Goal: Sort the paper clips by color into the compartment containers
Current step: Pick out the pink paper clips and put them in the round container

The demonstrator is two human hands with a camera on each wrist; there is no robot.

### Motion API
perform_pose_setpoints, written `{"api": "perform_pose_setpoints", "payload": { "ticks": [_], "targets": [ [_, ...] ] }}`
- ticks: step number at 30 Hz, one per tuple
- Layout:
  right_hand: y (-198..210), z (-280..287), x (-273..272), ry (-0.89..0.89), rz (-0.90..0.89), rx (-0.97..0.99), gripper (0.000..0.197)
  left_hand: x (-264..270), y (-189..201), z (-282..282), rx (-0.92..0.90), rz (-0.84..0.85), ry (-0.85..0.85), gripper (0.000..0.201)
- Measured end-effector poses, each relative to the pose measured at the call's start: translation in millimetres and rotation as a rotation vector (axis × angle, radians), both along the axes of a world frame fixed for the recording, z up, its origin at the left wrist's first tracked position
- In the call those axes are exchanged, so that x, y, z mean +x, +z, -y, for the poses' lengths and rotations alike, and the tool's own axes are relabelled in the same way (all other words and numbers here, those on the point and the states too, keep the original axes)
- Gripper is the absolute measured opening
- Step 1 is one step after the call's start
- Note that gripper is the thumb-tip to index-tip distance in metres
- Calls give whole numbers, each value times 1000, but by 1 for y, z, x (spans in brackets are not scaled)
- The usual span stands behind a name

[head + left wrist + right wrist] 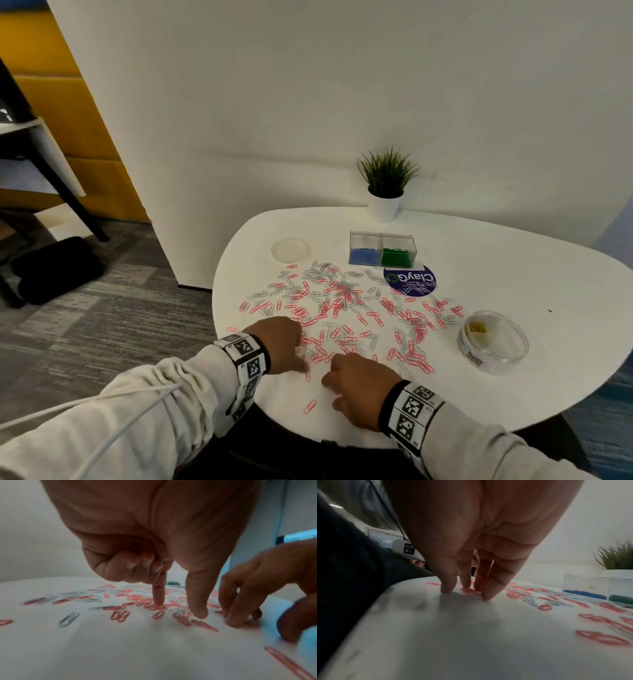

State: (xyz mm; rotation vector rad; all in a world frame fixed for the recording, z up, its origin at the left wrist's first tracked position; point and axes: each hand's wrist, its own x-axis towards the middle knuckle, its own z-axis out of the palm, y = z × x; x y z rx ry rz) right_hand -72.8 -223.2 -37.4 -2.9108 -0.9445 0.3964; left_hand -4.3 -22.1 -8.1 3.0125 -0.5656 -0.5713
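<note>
Red and silver paper clips (pixel 342 308) lie scattered over the white table (pixel 513 387). My left hand (pixel 301 359) is at the pile's near edge. In the left wrist view its index finger (pixel 159 599) and thumb (pixel 197 609) point straight down onto red clips (pixel 154 607), apart from each other, with the other fingers curled in. My right hand (pixel 330 380) is just to its right, its straight fingertips (pixel 486 596) set on the table beside a red clip (pixel 468 590). The clear two-compartment container (pixel 382 236) at the back holds blue clips (pixel 364 256) on the left and green clips (pixel 395 257) on the right.
A round clear tub (pixel 493 339) with something yellow inside stands at the right. A white lid (pixel 290 250) lies at the back left, and a potted plant (pixel 386 185) stands by the wall. A blue sticker (pixel 411 279) lies under some clips. One red clip (pixel 310 406) lies near the front edge.
</note>
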Motion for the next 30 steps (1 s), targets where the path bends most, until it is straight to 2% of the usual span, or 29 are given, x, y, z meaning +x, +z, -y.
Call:
{"api": "perform_pose_setpoints", "payload": {
  "ticks": [4, 8, 10, 13, 15, 17, 19, 21, 22, 24, 26, 27, 29, 30],
  "targets": [
    [-8, -3, -3, 70, 72, 8, 28, -5, -3, 8, 64, 5, -87, 26],
    [-9, -3, -3, 19, 92, 14, 34, -5, -8, 8, 88, -14, -134, 27],
    [-10, 2, 4, -79, 47, 124, 34, -6, -6, 7, 87, -30, -143, 28],
    [2, 13, 20, -467, -114, 475, 27, 1, -1, -1, -13, -66, -88, 27],
    [13, 19, 25, -820, -337, 924, 26, 10, 5, -9, -287, -172, 108, 23],
    [23, 22, 23, -1072, -644, 1341, 27, 15, 11, -16, -645, -350, 351, 15],
    [29, 25, 20, -1171, -850, 1487, 23, 15, 15, -21, -892, -444, 499, 2],
    [25, 25, 21, -1134, -869, 1397, 16, 14, 13, -22, -971, -487, 533, 14],
    [22, 24, 22, -1060, -786, 1240, 12, 14, 12, -20, -968, -507, 540, 15],
    [19, 20, 26, -798, -504, 751, 6, 14, 10, -16, -899, -513, 520, 14],
    [15, 15, 28, -529, -246, 326, 15, 11, 12, -11, -657, -416, 316, 8],
    [14, 11, 28, -434, -170, 204, 20, 9, 11, -9, -482, -316, 152, 8],
    [10, 5, 26, -327, -89, 89, 28, 1, 12, -2, -199, -128, -108, 12],
    [6, 2, 25, -306, -65, 71, 29, -2, 13, 1, -109, -76, -182, 17]
  ]
}}
